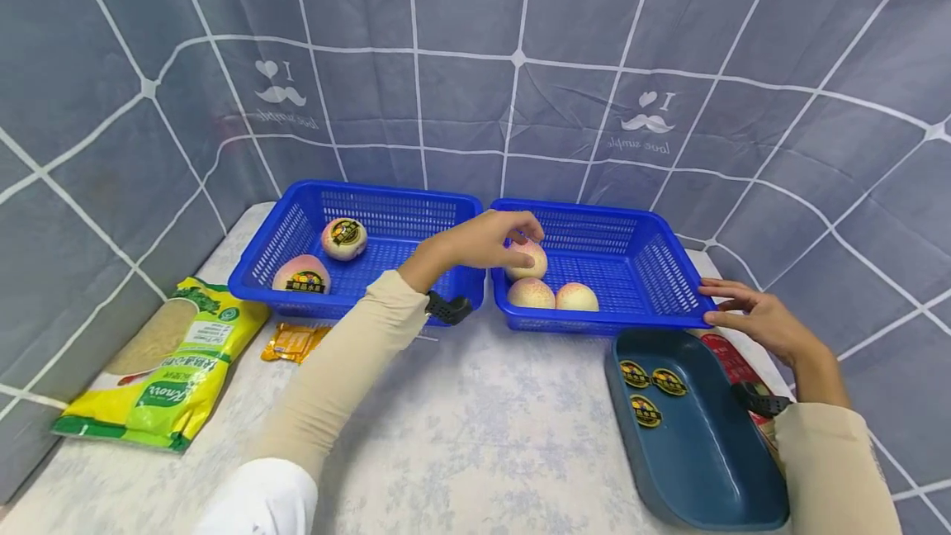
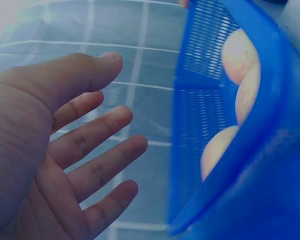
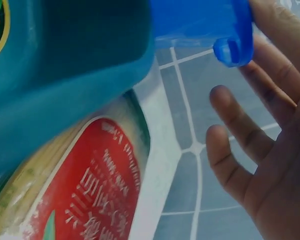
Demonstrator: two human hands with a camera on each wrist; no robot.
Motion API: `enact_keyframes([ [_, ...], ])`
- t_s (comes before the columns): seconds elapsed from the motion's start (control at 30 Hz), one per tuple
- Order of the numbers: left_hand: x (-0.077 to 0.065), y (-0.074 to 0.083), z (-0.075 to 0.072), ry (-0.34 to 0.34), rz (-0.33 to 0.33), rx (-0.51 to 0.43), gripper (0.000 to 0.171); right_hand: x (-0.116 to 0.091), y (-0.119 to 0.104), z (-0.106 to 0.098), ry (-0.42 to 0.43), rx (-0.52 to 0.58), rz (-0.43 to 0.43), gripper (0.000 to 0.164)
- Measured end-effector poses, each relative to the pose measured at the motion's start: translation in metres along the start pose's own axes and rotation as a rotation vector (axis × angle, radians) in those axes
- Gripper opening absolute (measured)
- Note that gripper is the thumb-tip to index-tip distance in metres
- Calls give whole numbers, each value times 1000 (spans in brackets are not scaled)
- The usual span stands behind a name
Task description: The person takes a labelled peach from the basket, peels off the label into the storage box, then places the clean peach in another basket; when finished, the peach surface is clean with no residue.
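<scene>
My left hand [image 1: 496, 239] is over the left end of the right blue basket [image 1: 594, 320], right by the rear one of its three peaches [image 1: 532, 261]. In the left wrist view its fingers [image 2: 105, 165] are spread and relaxed, with nothing held, beside that basket. My right hand [image 1: 765, 320] holds the same basket at its front right corner, thumb and forefinger at the rim [image 3: 242, 30], the other fingers loose. Two peaches [image 1: 345, 239] with black-and-gold labels lie in the left blue basket [image 1: 357, 301]. Similar round labels [image 1: 669, 381] lie in a teal tray [image 1: 713, 452].
A yellow-green Knorr bag [image 1: 171, 370] lies at the left, with a small orange packet [image 1: 291, 342] in front of the left basket. A red package [image 3: 100, 185] is partly hidden beneath the tray's right side. A grey checked cloth [image 1: 475, 106] hangs behind the baskets.
</scene>
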State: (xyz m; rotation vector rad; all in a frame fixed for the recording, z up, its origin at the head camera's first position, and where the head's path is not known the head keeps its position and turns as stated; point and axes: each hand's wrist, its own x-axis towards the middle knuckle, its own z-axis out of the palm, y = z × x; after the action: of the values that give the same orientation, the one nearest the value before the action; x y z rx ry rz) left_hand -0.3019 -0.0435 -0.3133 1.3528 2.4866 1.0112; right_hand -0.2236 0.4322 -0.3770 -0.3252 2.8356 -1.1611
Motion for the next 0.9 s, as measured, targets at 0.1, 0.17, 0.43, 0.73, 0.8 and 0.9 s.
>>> enact_keyframes([
  [0.1, -41, 0, -13, 76, 30, 42, 35, 0, -4, -7, -23, -19, 16, 51],
  [0.17, -75, -3, -21, 142, 24, 49, 35, 3, -12, -10, -44, -50, 16, 53],
  [0.43, -224, -41, -48, 546, -128, 268, 41, 46, -79, 0, -105, -159, -78, 58],
  [0.73, -325, -87, -53, 661, -487, 223, 52, 117, -172, 67, -244, -61, -327, 73],
  [0.8, -330, -93, -50, 667, -524, 203, 50, 135, -191, 85, -269, -17, -367, 76],
  [0.9, -332, -100, -45, 684, -538, 179, 47, 159, -217, 112, -313, 31, -409, 77],
])
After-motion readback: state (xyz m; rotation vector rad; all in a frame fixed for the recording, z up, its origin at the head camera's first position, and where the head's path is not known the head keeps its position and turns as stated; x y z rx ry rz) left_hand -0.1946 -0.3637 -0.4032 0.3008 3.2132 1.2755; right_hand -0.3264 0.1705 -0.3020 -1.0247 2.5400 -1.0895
